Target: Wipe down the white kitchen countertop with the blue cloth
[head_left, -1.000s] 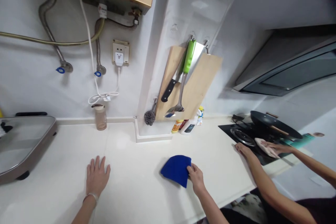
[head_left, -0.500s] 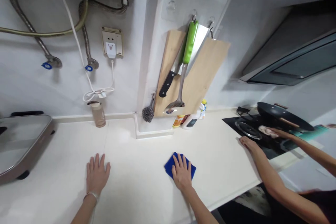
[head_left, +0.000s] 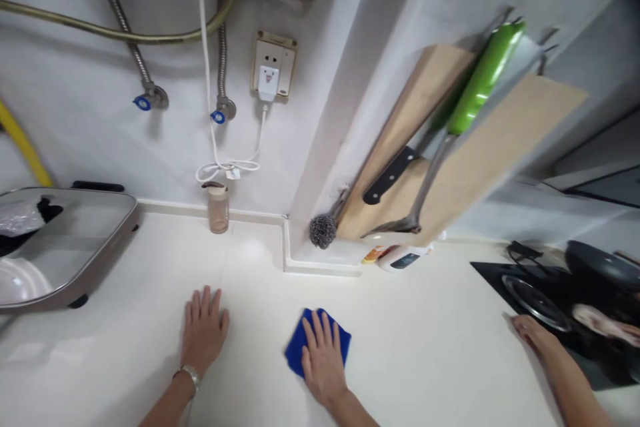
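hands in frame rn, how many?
3. Left hand lies flat on the counter; right hand presses the blue cloth; a co-worker's hand rests by the stove. Others may be hidden.

Both forearms are bare, no sleeves showing anywhere in frame. The left hand (head_left: 204,328) has a thin silvery bracelet (head_left: 191,373) around the wrist, looks like a slim metal band. The right hand (head_left: 323,361) has nothing on it, no rings or watch that I can make out.
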Available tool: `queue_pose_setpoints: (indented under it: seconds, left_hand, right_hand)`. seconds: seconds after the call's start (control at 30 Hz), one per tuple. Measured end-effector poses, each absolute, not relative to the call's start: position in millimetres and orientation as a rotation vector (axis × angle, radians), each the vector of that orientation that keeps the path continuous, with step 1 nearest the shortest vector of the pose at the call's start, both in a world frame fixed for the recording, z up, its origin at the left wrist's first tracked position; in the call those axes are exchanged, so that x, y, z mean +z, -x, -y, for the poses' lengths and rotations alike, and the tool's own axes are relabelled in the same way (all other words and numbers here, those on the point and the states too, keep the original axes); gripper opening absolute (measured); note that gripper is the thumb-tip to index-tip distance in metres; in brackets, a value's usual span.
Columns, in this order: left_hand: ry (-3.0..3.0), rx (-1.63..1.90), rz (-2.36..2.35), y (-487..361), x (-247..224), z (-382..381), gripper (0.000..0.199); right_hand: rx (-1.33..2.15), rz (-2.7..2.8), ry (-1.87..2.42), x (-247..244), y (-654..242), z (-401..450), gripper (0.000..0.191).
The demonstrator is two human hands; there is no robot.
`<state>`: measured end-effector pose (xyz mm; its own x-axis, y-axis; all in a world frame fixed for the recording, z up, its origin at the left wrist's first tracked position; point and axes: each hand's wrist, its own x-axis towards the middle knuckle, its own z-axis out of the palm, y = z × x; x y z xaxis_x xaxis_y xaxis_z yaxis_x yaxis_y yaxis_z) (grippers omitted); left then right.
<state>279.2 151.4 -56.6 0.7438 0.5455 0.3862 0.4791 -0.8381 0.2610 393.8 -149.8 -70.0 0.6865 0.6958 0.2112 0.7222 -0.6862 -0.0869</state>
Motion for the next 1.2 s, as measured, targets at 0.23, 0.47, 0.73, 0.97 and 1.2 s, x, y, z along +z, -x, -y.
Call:
queue_pose_setpoints:
  seconds: [0.23,0.47,0.73,0.97,1.2]
  left_hand:
    - [-2.81,0.731,-0.833,-276.6,-63.4,-153.8,0.061]
    - [-2.867,0.792,-0.8,-274.2,-76.4,-156.1,0.066]
    - [-2.871,0.723,-0.807,-273.1,-86.3,-155.2,0.074]
    - [-2.84,0.679,-0.815,-272.0,-91.0,-155.0,0.078]
    - [-2.866,0.819,-0.844,-271.1,-89.2,-159.1,0.072]
  right_hand:
    - [0.142,1.618,2.472,-26.5,-410.2,6.8,0.065]
    - [0.142,1.586,2.496,-29.3,-471.5,-89.9,0.063]
    - [-0.089,1.211,2.739,-51.3,-552.3,-146.1,0.061]
    - [-0.152,1.254,2.668,-50.6,-578.3,-154.4,0.057]
    - [-0.096,1.578,2.458,-37.0,-541.2,-122.2,0.055]
